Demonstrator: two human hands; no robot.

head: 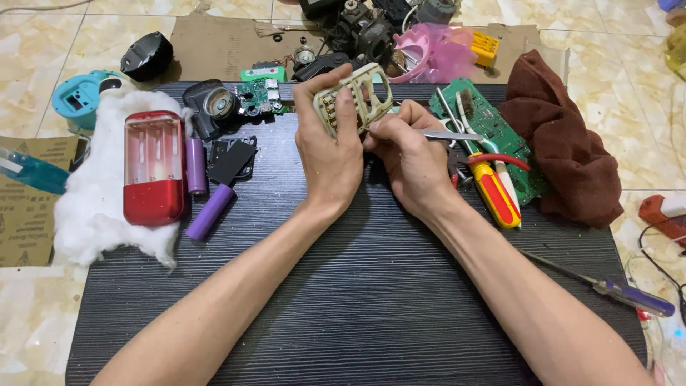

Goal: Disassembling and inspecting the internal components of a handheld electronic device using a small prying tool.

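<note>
- Head view, only one there is: left hand (330, 154) is wrapped tight around a small cream plastic frame (355, 96), some kind of cage-like housing with open slots, held up off the dark board (371, 300) near its far edge.
- Right hand (406, 154) is pinched shut on thin metal tweezers (446, 134), working end tucked in at the frame's lower edge right by the left thumb. Exactly what the tip touches, can't tell, the fingers hide it.
- Biggest risk imo: the tip slips off the plastic and jabs the left palm, since it's aimed straight at that hand.
- Prying too hard could also snap one of those thin ribs, they look flimsy.
- Anything tiny that pops loose would vanish quickly: there's cotton wadding (93, 193) on the left, a brown cloth (572, 150) on the right, and tiled floor all round.
- The right forearm hovers just beside the red-and-yellow screwdriver (493, 191) and green circuit board (493, 129); a twitch could knock them.
- The two purple battery cells (207, 193) lie loose near the red case (152, 168) and could roll.
</note>
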